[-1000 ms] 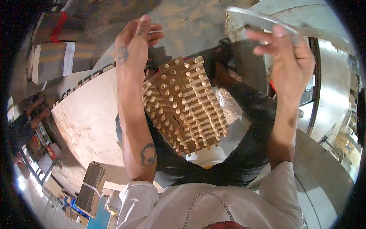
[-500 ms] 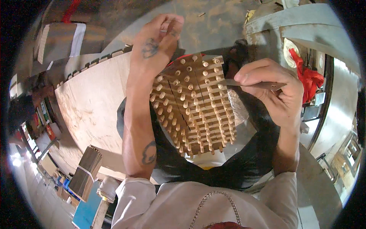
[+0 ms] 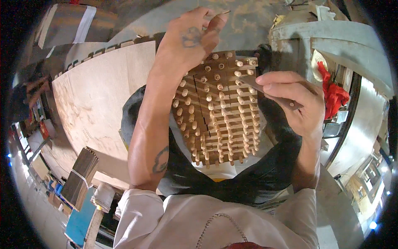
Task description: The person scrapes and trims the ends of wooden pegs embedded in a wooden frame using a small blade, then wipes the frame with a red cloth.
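Between my knees stands a block of stacked wooden slats (image 3: 227, 97), with several rows of short round wooden pegs sticking out of it. My left hand (image 3: 192, 39) is raised beyond the block's far left edge, its fingers closed in a pinch. A small thin tip pokes out past those fingertips; what it belongs to cannot be made out. In my right hand (image 3: 300, 93), at the block's right side, is a knife (image 3: 286, 101) with a flat brown handle. Its narrow blade points left, over the pegs of the far right corner.
A large pale board (image 3: 99, 99) lies to my left. Nearer, a strapped bundle of dark slats (image 3: 79, 176) rests beside a blue panel (image 3: 78, 220). At far right are a grey bench (image 3: 331, 39) and a red cloth (image 3: 333, 93).
My left hand has moved right and farther away, and a thin tip now shows at its fingers. The knife has tilted, its blade now angled up to the left. The block sits slightly farther right in view.
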Demonstrator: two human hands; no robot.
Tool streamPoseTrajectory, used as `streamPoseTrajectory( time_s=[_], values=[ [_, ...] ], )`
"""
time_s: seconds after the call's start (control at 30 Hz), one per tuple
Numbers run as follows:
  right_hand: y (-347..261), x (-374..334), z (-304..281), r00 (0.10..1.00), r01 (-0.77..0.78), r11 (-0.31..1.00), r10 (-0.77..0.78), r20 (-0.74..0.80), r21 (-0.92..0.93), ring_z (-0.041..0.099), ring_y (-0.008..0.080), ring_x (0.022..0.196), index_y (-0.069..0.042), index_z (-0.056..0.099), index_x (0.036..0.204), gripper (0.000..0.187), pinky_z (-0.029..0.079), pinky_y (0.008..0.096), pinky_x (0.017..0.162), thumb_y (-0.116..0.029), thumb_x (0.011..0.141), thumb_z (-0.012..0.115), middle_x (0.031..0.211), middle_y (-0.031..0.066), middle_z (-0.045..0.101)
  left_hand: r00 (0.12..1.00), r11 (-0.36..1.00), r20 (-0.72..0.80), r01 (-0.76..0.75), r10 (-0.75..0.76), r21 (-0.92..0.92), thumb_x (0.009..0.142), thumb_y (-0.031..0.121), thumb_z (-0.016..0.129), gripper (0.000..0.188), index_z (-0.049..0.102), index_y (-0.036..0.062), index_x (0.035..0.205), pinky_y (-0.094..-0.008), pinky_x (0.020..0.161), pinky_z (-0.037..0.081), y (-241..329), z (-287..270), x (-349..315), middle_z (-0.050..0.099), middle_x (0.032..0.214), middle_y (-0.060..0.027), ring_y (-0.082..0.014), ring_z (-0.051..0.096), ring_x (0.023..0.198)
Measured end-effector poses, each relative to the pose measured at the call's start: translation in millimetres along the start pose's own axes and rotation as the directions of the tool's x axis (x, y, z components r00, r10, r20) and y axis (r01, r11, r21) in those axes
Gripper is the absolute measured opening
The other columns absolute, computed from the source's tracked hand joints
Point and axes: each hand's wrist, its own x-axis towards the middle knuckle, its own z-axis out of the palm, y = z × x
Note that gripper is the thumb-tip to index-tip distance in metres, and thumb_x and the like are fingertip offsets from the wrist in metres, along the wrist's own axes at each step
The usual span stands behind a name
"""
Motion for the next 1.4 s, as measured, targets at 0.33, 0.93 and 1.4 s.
streamPoseTrajectory(
  time_s=[0.33,0.93,1.4],
  values=[
    [-1.0,3.5,6.2,0.999,0.036,0.991,-0.032,0.029,-0.132,0.073,0.0292,0.094,0.0,0.069,0.102,0.02,0.059,0.0337,0.081,0.008,0.084,0.07,0.107,0.0168,0.074,0.972,-0.05,0.232,0.233,0.024,-0.971,0.101,0.028,0.067,0.049,0.051,0.0005,0.139,-0.0352,0.096,0.045,-35.5,18.6,-12.5,0.056,0.133,-0.0093,-0.0171,0.058,0.102],
    [4.9,14.9,1.1,0.979,-0.201,0.98,0.2,0.045,0.0,0.071,0.0211,0.101,0.002,0.065,0.103,0.012,0.057,0.0301,0.09,0.009,0.093,0.062,0.107,0.0127,0.073,0.828,-0.209,0.401,0.345,-0.393,-0.915,0.105,0.018,0.059,0.022,0.062,-0.0044,0.105,-0.0272,0.079,0.053,-5.2,0.7,3.7,0.064,0.113,-0.0125,-0.0181,0.062,0.098],
    [-16.0,-32.7,-72.7,0.8,0.164,0.923,0.082,-0.594,0.348,0.071,0.0329,0.102,0.004,0.056,0.133,0.033,0.06,0.0392,0.085,-0.014,0.105,0.053,0.124,0.0253,0.066,0.998,0.867,-0.06,-0.012,-0.021,-0.498,0.094,0.009,0.071,0.022,0.067,0.0049,0.116,-0.027,0.076,0.051,-31.2,17.4,0.9,0.072,0.098,-0.006,-0.0107,0.065,0.087]
  ],
)
